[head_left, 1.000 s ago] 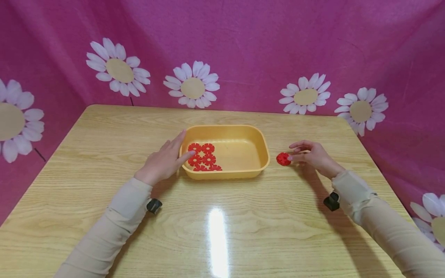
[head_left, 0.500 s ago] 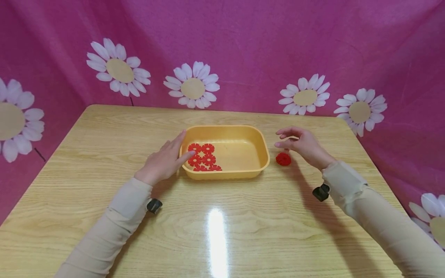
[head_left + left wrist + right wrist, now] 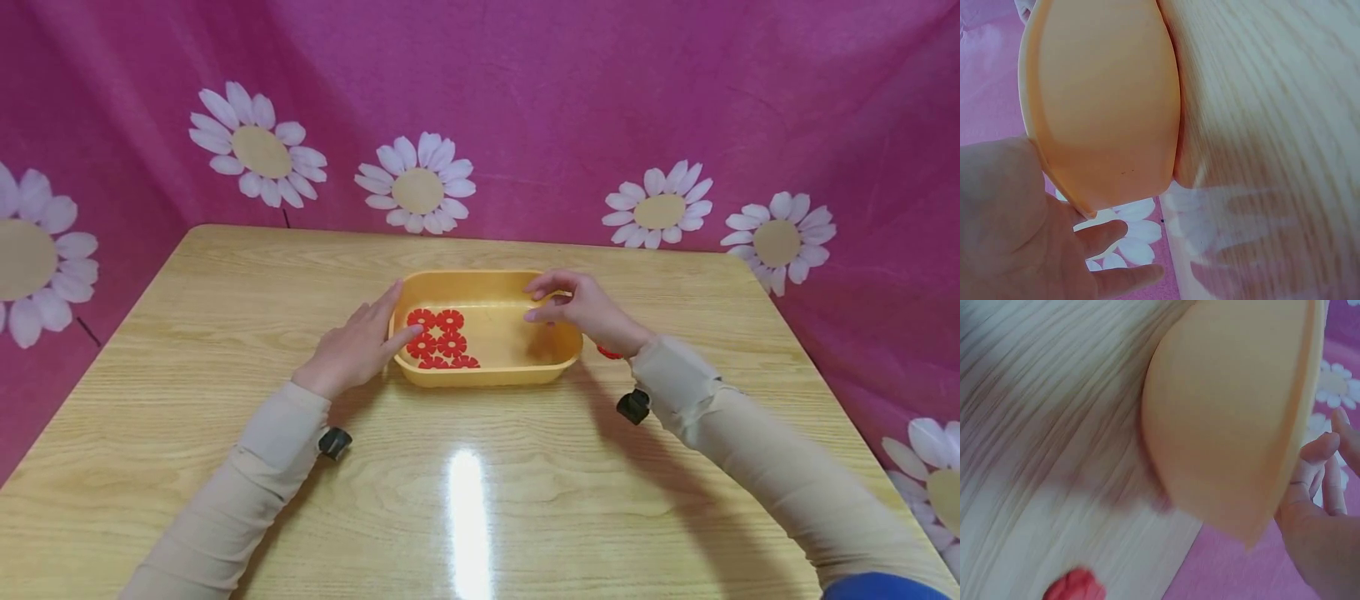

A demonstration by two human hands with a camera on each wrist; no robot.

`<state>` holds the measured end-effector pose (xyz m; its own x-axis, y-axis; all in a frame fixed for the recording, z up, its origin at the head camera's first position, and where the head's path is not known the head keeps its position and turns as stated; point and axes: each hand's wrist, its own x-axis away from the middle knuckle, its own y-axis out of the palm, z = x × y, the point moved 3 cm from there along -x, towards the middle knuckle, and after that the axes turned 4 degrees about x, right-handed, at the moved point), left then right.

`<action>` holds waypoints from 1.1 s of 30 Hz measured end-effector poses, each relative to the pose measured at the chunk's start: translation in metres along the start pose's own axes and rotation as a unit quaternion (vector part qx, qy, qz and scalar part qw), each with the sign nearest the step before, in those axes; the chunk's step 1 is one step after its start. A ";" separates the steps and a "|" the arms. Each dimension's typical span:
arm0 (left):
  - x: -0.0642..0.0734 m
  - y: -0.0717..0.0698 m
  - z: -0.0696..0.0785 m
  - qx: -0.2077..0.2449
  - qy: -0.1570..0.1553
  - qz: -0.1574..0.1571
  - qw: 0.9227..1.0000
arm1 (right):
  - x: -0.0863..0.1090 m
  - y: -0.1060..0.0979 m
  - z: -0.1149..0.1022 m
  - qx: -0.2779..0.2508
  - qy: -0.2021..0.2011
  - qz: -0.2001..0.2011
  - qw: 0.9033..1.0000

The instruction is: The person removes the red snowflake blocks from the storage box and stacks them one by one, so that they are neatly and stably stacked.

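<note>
A yellow plastic tray [image 3: 487, 377] stands on the wooden table. Several red flower-shaped discs [image 3: 451, 344] lie in rows in its left part. My left hand [image 3: 352, 346] rests against the tray's left end, thumb reaching over the rim and straight fingers along the outside, as the left wrist view shows too. My right hand [image 3: 588, 312] is over the tray's right end, fingers bent, thumb and forefinger apart at the tips. No disc shows between them, and the inner fingers are partly hidden. A red stack of discs [image 3: 1077, 586] lies on the table right of the tray, mostly behind my right hand in the head view.
The wooden table [image 3: 300, 517] extends around the tray, with a bright light reflection at its front. A pink cloth [image 3: 525, 108] printed with white daisies hangs behind it. A dark wrist camera [image 3: 633, 407] juts out under my right wrist.
My right hand has left the red stack, risen, and moved left over the tray's right end. A bit of red showed below its thumb half a second ago. My left hand has stayed put.
</note>
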<state>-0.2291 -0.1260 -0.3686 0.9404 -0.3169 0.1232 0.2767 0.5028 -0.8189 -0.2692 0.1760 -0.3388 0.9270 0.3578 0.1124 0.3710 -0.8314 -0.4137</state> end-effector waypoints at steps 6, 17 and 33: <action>-0.001 0.000 -0.001 -0.001 0.000 0.000 1.000 | -0.010 0.031 -0.005 -0.007 -0.014 -0.044 0.999; -0.003 0.002 -0.001 0.001 -0.007 -0.006 1.000 | -0.020 0.074 0.004 -0.003 -0.005 -0.131 0.991; 0.000 0.000 -0.001 0.001 -0.003 0.000 1.000 | -0.030 0.088 0.004 0.139 -0.046 -0.209 0.967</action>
<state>-0.2296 -0.1264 -0.3688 0.9418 -0.3116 0.1263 0.2765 0.5043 -0.8181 -0.2642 0.0936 -0.3819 0.6851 0.6854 0.2467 0.6719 -0.4637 -0.5775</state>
